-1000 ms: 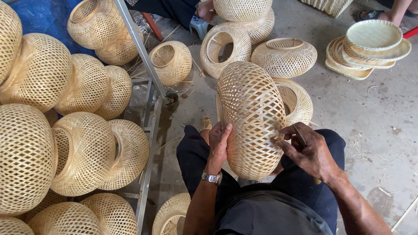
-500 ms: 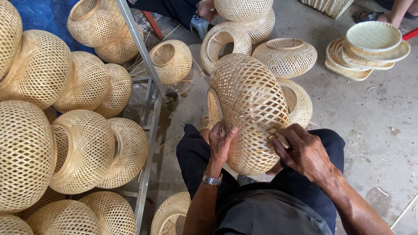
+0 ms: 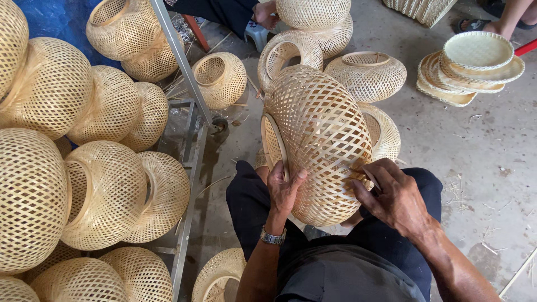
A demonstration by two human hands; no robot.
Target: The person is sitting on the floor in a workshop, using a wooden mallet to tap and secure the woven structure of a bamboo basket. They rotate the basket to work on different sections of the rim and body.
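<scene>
I hold a round woven bamboo lampshade [image 3: 319, 140] over my lap, tilted so its ringed opening faces left. My left hand [image 3: 284, 190], with a wristwatch, grips the rim of that opening from below. My right hand [image 3: 391, 196] presses on the lower right side of the weave, fingers curled around a strip end. My knees in dark trousers [image 3: 251, 201] sit under the shade.
Several finished woven shades [image 3: 106, 190] hang stacked on a metal rack [image 3: 187, 145] at the left. More shades [image 3: 366, 72] lie on the concrete floor ahead, flat woven trays [image 3: 475, 61] at the far right. Another person's hand [image 3: 265, 12] and a foot [image 3: 492, 25] show at the top.
The shade has been turned from upright to tilted, its opening now facing left. My left hand moved onto the rim; my right hand stays on the lower right weave.
</scene>
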